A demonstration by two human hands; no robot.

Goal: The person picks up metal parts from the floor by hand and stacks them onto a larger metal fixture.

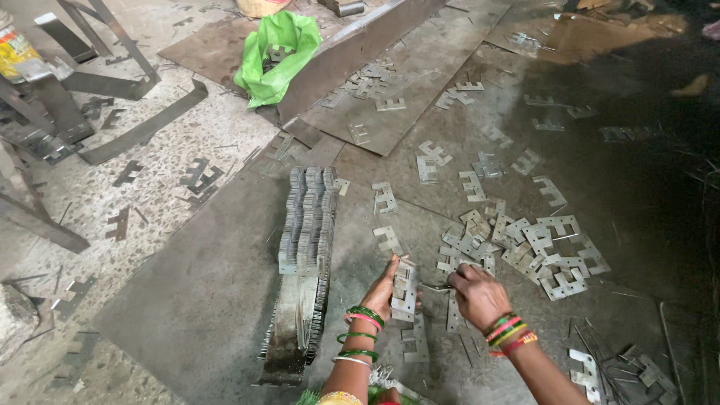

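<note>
Your left hand grips a short stack of stamped metal plates, its long axis running away from you, fingers curled round its left edge. Your right hand, just right of the stack, pinches a thin metal piece; loose plates lie beyond, and a long packed row of plates stands left of the stack.
</note>
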